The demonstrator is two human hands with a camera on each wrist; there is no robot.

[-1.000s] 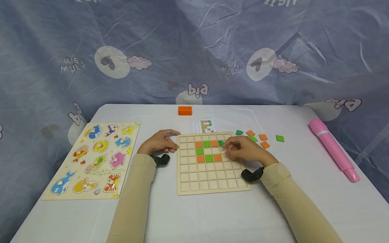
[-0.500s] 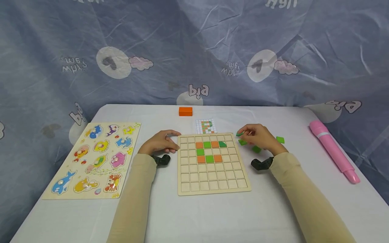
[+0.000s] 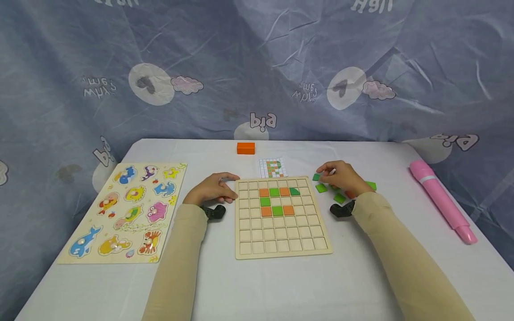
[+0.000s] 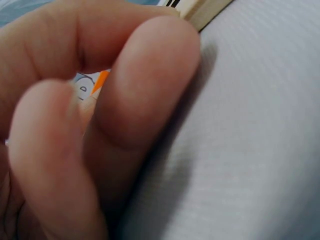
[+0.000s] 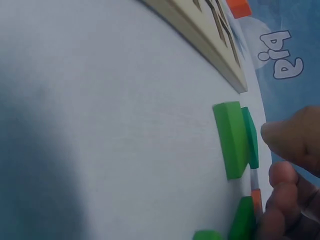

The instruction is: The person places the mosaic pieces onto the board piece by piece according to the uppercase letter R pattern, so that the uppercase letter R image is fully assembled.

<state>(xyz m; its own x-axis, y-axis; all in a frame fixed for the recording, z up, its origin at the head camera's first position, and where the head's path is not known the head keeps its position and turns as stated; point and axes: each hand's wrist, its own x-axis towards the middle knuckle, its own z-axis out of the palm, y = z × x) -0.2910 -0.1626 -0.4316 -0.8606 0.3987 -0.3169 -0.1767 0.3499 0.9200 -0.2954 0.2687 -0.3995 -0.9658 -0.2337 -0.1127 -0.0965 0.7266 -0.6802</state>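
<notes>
A wooden grid board [image 3: 281,234] lies mid-table, with orange and green square tiles and one dark green rounded piece [image 3: 295,191] set in its upper cells. My left hand [image 3: 213,188] touches the board's left edge with spread, bent fingers; its fingertips [image 4: 160,55] meet the rim in the left wrist view. Beyond the board's upper right corner, my right hand [image 3: 341,176] hovers over loose tiles. Its fingertips are beside another dark green piece [image 3: 316,177], apart from it in the right wrist view, where a light green tile [image 5: 232,140] stands nearer the camera. Some tiles are hidden under this hand.
A printed pattern card [image 3: 273,168] lies behind the board, and an orange block [image 3: 246,148] stands farther back. To the left is an animal peg puzzle [image 3: 124,211]. A pink microphone-shaped object [image 3: 441,200] lies at the right, and a light green tile [image 3: 321,188] by the board's corner.
My right hand has moved from the board to the loose tiles at the upper right. The loose dark green piece, tilted at its fingertips half a second ago, now lies flat. My left hand stays put.
</notes>
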